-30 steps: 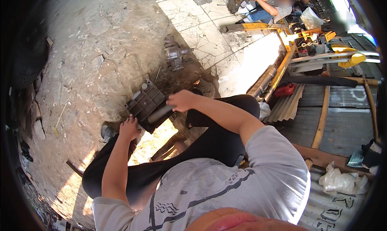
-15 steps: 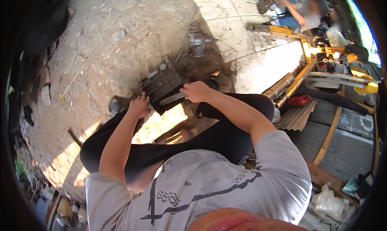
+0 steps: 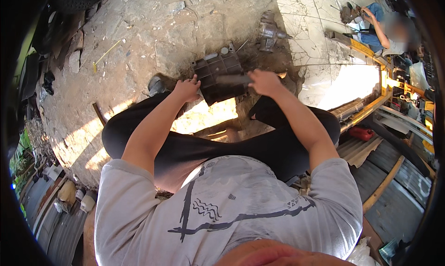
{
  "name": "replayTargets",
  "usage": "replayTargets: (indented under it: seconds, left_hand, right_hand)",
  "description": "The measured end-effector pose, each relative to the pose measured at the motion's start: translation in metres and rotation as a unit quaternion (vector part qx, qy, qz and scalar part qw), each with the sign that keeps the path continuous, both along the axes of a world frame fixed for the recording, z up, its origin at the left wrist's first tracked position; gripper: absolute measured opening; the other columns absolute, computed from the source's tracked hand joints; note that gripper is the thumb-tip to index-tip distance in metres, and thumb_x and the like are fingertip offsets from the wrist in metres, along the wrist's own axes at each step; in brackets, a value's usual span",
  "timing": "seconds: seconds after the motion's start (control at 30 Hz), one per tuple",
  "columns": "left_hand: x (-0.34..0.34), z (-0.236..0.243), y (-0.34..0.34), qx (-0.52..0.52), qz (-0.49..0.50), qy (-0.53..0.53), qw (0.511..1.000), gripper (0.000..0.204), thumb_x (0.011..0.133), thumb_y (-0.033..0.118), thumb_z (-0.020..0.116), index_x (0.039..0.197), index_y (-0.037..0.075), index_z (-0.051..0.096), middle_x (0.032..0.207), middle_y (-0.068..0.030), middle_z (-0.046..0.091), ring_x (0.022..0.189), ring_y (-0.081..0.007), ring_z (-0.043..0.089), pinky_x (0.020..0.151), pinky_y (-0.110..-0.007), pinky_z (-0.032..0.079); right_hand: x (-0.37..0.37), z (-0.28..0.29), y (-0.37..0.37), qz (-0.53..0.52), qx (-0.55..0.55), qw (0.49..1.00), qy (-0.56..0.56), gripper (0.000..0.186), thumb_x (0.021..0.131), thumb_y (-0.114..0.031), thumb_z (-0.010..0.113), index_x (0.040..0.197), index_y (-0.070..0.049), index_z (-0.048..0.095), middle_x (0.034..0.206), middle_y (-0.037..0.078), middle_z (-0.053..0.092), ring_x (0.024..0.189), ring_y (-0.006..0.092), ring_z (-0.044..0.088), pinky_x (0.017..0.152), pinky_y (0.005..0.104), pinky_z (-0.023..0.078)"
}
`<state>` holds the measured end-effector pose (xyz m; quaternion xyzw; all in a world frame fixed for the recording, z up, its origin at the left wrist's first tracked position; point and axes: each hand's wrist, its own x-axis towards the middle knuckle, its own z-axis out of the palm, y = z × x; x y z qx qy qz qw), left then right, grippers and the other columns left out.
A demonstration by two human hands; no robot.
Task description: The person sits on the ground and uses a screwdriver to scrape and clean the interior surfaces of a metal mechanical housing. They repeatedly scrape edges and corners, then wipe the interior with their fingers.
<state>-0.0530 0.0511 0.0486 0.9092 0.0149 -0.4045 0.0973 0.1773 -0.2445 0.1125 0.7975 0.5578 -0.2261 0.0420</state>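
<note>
Between my knees on the ground lies a dark, ribbed, boxy metal casting (image 3: 214, 68) with square pockets in its face. My left hand (image 3: 187, 89) rests against its left edge, fingers spread and stretched along the side. A flat, blade-like tool (image 3: 230, 79), smeared by motion, reaches across the lower half of the casting. The near end of that tool is in my right hand (image 3: 265, 83), whose fingers are closed around it; its exact kind cannot be made out.
Beyond the casting stands another grimy metal part (image 3: 269, 32). A dark rounded object (image 3: 156, 85) sits by my left knee. To the right are a yellow metal frame (image 3: 384, 80), a red container (image 3: 360, 133) and corrugated sheets (image 3: 359, 151). Another person (image 3: 382, 34) sits at the far right.
The whole view has shifted, so the casting appears higher and further right. My right hand has moved the tool from the casting's near edge further over its ribbed face. My left hand stays at the left edge.
</note>
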Motion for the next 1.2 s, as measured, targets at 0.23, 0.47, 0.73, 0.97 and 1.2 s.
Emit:
replayTargets:
  seconds: [0.23, 0.47, 0.73, 0.97, 1.2]
  left_hand:
    - [-0.002, -0.001, 0.001, 0.001, -0.001, 0.021, 1.0, 0.081, 0.094, 0.052, 0.061, 0.162, 0.02, 0.029, 0.172, -0.0095, 0.013, 0.146, -0.0314, 0.04, 0.108, -0.058, 0.041]
    - [-0.003, 0.0, 0.002, 0.005, -0.007, 0.02, 1.0, 0.082, 0.092, 0.05, 0.062, 0.162, 0.021, 0.03, 0.172, -0.0101, 0.011, 0.14, -0.0343, 0.048, 0.104, -0.054, 0.045]
    - [0.002, -0.004, 0.0, 0.006, -0.012, 0.033, 0.999, 0.083, 0.092, 0.049, 0.062, 0.162, 0.022, 0.028, 0.172, -0.0102, 0.01, 0.138, -0.0336, 0.051, 0.103, -0.055, 0.046]
    - [-0.006, -0.001, 0.0, 0.012, -0.014, 0.013, 1.0, 0.084, 0.091, 0.05, 0.063, 0.162, 0.022, 0.028, 0.172, -0.0106, 0.011, 0.134, -0.0343, 0.054, 0.101, -0.053, 0.048]
    - [0.0, 0.0, 0.0, 0.009, -0.009, 0.032, 0.999, 0.084, 0.09, 0.049, 0.064, 0.162, 0.022, 0.029, 0.172, -0.0103, 0.01, 0.133, -0.0349, 0.055, 0.101, -0.053, 0.049]
  right_hand:
    - [0.02, 0.013, 0.01, -0.18, 0.105, 0.978, -0.033, 0.049, 0.095, -0.04, 0.064, 0.134, -0.01, 0.059, 0.111, 0.013, 0.066, 0.098, 0.0382, 0.068, 0.082, 0.0488, 0.057]
    - [0.003, 0.006, 0.004, 0.016, -0.04, 0.999, -0.019, 0.05, 0.094, -0.043, 0.065, 0.135, -0.014, 0.06, 0.116, 0.01, 0.064, 0.104, 0.0317, 0.069, 0.084, 0.0432, 0.057]
    - [0.004, 0.027, 0.019, -0.072, 0.057, 0.996, -0.006, 0.05, 0.096, -0.04, 0.063, 0.137, -0.012, 0.058, 0.116, 0.012, 0.063, 0.102, 0.0345, 0.068, 0.084, 0.0478, 0.057]
    - [0.005, 0.01, 0.003, -0.025, 0.004, 0.999, -0.03, 0.052, 0.095, -0.042, 0.063, 0.138, -0.014, 0.058, 0.113, 0.011, 0.064, 0.1, 0.0326, 0.069, 0.083, 0.0448, 0.057]
    - [-0.002, 0.016, 0.014, -0.041, 0.092, 0.995, -0.017, 0.051, 0.093, -0.041, 0.064, 0.137, -0.015, 0.059, 0.11, 0.01, 0.064, 0.096, 0.0341, 0.069, 0.079, 0.0462, 0.058]
